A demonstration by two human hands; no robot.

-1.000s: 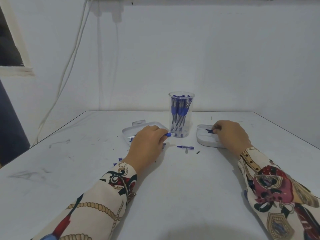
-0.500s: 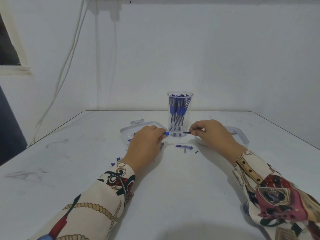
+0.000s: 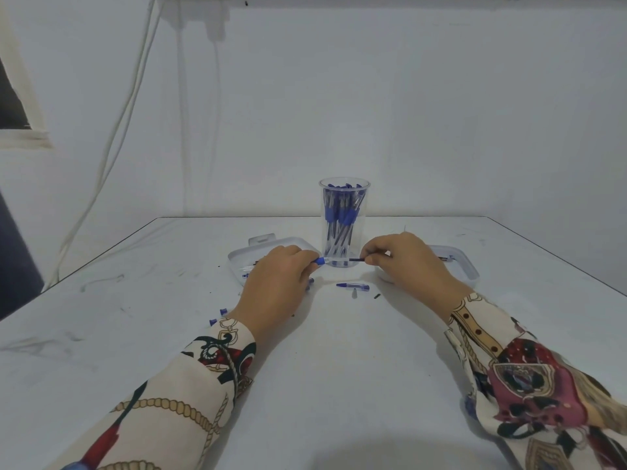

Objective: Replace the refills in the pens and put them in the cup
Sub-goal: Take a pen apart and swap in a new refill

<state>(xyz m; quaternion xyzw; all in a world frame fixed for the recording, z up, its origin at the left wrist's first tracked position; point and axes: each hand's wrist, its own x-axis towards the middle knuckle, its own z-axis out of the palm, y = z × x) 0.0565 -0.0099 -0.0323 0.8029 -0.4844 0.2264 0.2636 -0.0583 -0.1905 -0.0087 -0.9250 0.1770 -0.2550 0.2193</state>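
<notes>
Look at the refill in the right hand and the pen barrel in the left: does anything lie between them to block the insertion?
Nothing visible does. The right hand pinches the dark refill, aimed at the pen barrel in the left hand. The cup stands behind that gap, and the loose pen piece lies nearer the camera.

The near tabletop [image 3: 322, 385] lies open; farther back the cup [image 3: 344, 222] stands between two trays [image 3: 237, 262] [image 3: 468, 266], loose caps [image 3: 353, 285] before it.
</notes>
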